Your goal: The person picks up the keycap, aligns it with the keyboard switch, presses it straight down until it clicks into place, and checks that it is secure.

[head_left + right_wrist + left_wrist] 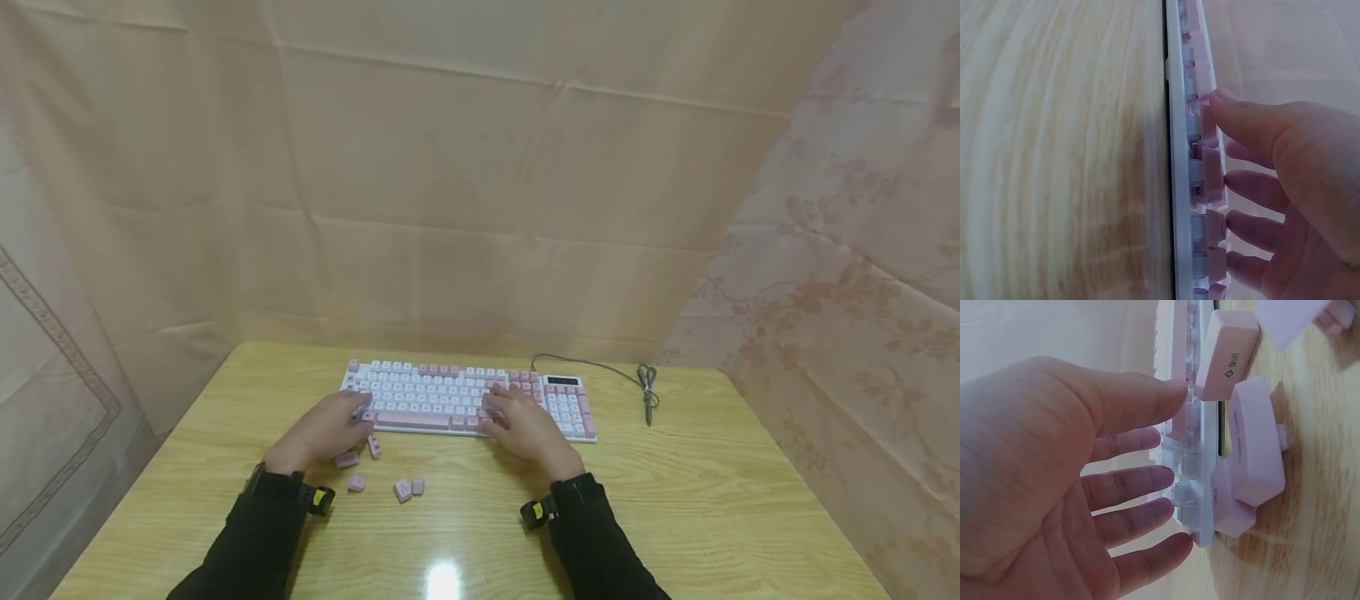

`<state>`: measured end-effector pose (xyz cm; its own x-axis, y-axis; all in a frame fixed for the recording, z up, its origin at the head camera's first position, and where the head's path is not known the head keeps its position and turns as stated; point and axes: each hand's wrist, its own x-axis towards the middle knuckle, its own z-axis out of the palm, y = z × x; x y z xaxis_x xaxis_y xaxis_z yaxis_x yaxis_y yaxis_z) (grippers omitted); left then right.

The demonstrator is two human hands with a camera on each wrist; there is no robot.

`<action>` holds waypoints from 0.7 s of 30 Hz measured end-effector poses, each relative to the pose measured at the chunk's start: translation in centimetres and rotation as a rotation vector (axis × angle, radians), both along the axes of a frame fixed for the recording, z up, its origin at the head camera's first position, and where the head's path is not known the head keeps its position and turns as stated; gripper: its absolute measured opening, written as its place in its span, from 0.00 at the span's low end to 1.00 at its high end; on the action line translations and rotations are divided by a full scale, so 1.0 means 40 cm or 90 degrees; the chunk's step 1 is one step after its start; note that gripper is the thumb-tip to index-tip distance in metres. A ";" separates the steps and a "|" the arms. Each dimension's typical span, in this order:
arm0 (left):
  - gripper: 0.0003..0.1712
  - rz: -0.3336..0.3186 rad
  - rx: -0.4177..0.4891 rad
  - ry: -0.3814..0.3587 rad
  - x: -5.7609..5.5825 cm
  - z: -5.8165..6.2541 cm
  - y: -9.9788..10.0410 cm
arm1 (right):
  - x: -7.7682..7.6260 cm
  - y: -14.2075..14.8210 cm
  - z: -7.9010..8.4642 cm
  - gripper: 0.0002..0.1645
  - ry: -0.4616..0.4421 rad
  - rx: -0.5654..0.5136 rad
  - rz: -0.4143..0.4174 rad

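A white and pink keyboard (427, 398) lies near the back of the table. My left hand (326, 425) is at its left end, fingers extended over the lower left corner, where bare switches show in the left wrist view. My right hand (528, 429) rests on the right part, fingertips on the pink keys (1212, 175) and thumb at the front row. Neither hand grips anything. Loose pink keycaps lie by the left hand: a Shift keycap (1229, 356) leaning near the keyboard's front edge, a long keycap (1257, 440) and a Ctrl keycap (1232, 506).
More loose pink keycaps (402, 490) lie on the wooden table (675, 517) in front of the keyboard. A grey cable (585, 361) runs from the keyboard's back to a tied bundle (647, 393) at the right. Beige cloth (450, 208) hangs behind the table.
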<state>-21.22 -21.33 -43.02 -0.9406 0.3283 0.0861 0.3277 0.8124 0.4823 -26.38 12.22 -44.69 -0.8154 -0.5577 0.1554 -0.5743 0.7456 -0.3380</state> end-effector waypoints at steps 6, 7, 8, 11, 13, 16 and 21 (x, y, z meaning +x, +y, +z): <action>0.27 0.006 -0.004 -0.010 0.001 0.003 0.003 | 0.000 -0.002 -0.004 0.30 -0.025 0.015 -0.007; 0.27 0.009 -0.005 -0.012 0.002 0.004 0.003 | -0.001 -0.002 -0.005 0.30 -0.030 0.016 -0.008; 0.27 0.010 -0.006 -0.014 0.002 0.005 0.004 | -0.001 -0.003 -0.007 0.30 -0.033 0.016 -0.010; 0.28 0.015 -0.007 -0.017 0.003 0.005 0.005 | -0.003 -0.003 -0.012 0.29 -0.041 0.018 -0.016; 0.28 0.015 -0.007 -0.011 0.003 0.004 0.005 | -0.003 -0.003 -0.015 0.29 -0.046 0.017 -0.021; 0.28 0.012 -0.003 0.002 0.001 0.000 0.005 | -0.003 -0.003 -0.015 0.30 -0.053 0.010 -0.025; 0.27 0.000 0.017 0.027 -0.001 -0.004 0.005 | -0.003 -0.003 -0.014 0.30 -0.058 0.003 -0.026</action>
<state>-21.26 -21.13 -43.16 -0.9360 0.3251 0.1347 0.3482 0.7996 0.4892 -26.49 12.10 -45.27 -0.8482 -0.5240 0.0777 -0.5105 0.7694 -0.3840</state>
